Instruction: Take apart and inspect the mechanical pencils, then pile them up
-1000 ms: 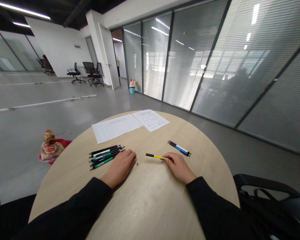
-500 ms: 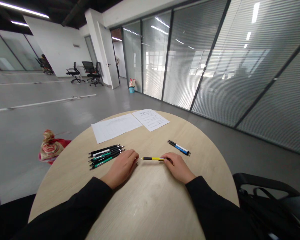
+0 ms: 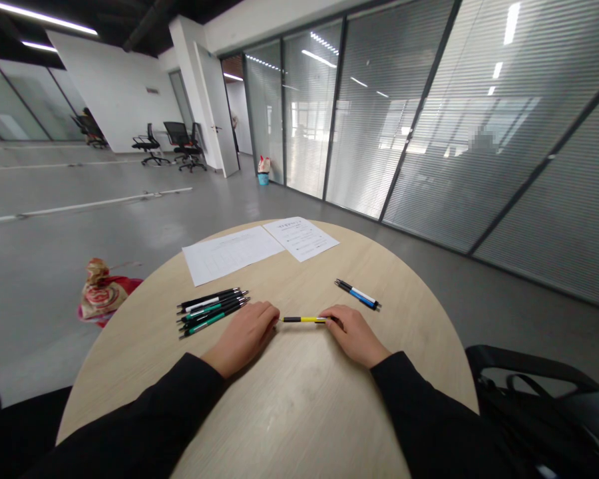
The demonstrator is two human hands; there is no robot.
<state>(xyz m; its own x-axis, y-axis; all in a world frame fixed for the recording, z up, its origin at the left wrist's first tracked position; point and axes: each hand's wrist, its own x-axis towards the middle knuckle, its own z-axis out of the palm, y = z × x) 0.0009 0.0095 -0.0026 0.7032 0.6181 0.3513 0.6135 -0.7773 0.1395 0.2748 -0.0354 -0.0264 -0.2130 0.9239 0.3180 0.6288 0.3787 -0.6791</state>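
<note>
A yellow and black pen (image 3: 307, 320) lies level across the middle of the round wooden table (image 3: 299, 399), between my hands. My right hand (image 3: 352, 332) is closed on its yellow end. At the black end, my left hand (image 3: 247, 334) has its fingers pressed together by the tip; what they pinch is too small to make out. Beside my left hand is a group of several black, green and white pens (image 3: 212, 311). Beyond my right hand lie a blue pen and a white pen (image 3: 358, 295), side by side.
Two printed paper sheets (image 3: 232, 254) (image 3: 302, 239) lie at the table's far side. A red and beige bag (image 3: 100, 293) is beyond the left edge. A black chair (image 3: 529, 379) stands at the right. Blinds-covered glass walls run behind.
The pen has shifted slightly left and down, its black end closer to my left fingers. My left hand has moved slightly right and down. My right hand has barely moved.
</note>
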